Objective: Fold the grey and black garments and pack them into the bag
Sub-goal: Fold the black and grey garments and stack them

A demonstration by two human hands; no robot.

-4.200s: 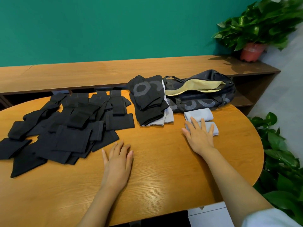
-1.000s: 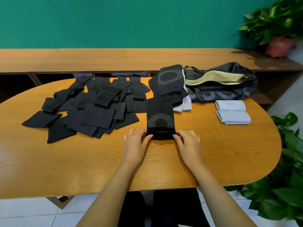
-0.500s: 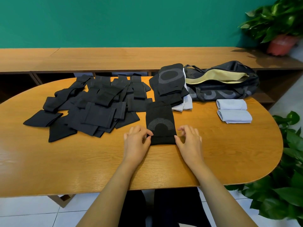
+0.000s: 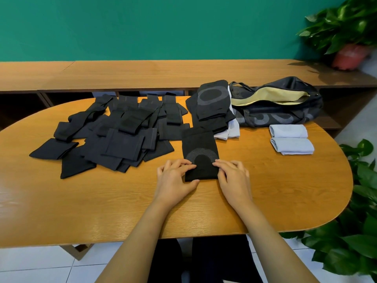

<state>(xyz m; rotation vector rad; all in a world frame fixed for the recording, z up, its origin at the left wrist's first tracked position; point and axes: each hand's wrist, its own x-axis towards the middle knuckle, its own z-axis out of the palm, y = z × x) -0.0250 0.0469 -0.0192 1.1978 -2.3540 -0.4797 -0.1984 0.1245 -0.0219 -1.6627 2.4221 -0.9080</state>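
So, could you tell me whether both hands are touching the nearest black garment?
Touching. The head view shows the left hand and right hand with fingers curled onto the near end of the black garment, one each side.

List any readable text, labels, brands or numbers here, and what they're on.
None readable.
Bag and front black garment show only grey ring patterns, no letters or digits.
No tags or print visible on the grey folded pieces or the black pile.

The wooden table (image 4: 81,201) carries black garments (image 4: 114,135), folded grey garments (image 4: 291,141) and a bag (image 4: 275,111).
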